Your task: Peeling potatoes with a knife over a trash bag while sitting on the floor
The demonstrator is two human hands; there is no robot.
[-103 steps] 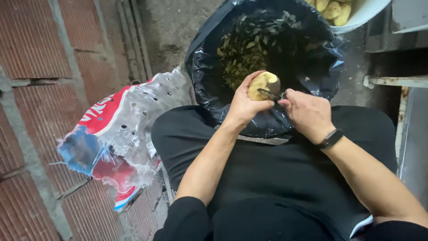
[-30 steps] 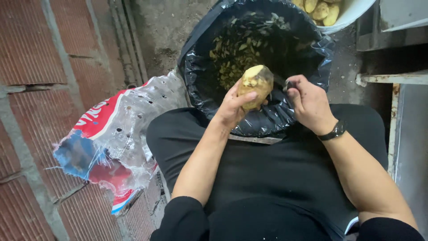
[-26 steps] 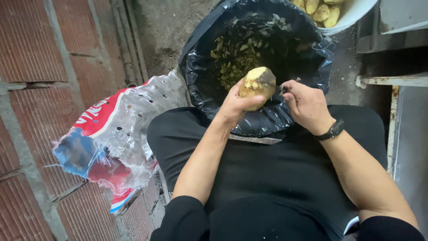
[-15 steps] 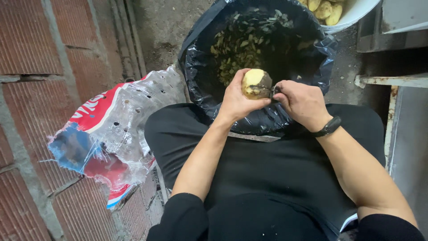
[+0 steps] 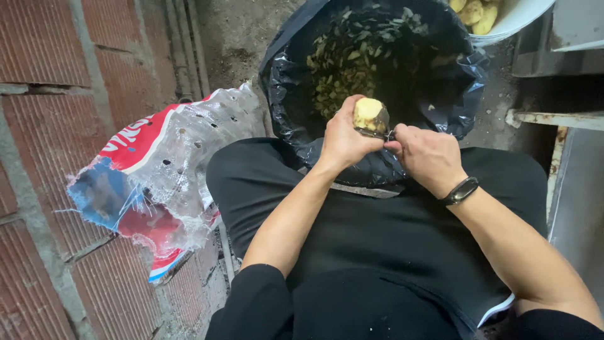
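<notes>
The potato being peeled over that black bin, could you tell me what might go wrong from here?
The peeler in the right hand works close to the left hand's fingers wrapped around the potato; a slip could nick them. The potato is held right over the bin of peelings, so a loose grip might drop it in.

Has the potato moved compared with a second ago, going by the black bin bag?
Yes. The potato has come down from mid-opening of the black bin bag toward its near rim, gripped by the left hand.
</notes>
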